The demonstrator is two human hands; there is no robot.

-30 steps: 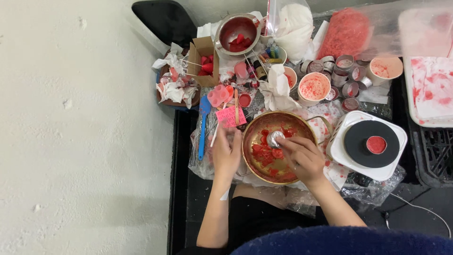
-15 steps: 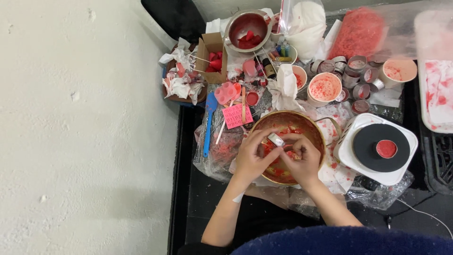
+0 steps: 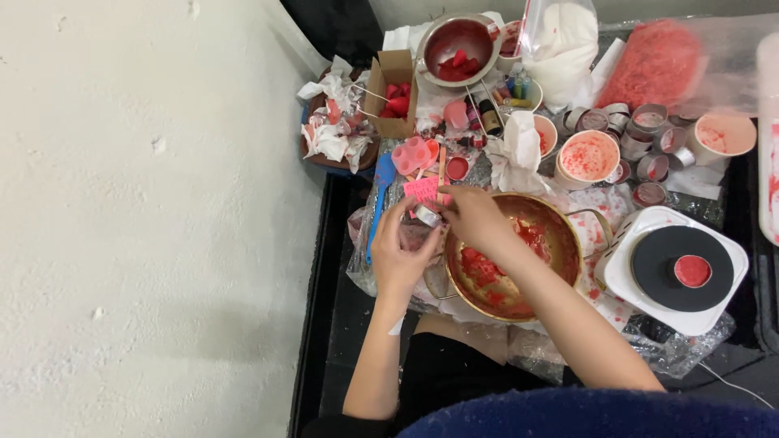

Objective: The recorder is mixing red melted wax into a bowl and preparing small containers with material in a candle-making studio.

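Wide bowl (image 3: 519,259) at frame centre, both hands meeting over its left rim around a small tin (image 3: 428,216), hot plate (image 3: 677,269) to its right, spatula (image 3: 376,207) to its left, cluster of small tins (image 3: 641,138) upper right, saucepan (image 3: 456,49) top centre, cardboard box (image 3: 391,93) left of saucepan.

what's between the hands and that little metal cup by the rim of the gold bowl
Nothing visible. The left hand and right hand both already touch the small metal cup, just left of the gold bowl; nothing lies between them.
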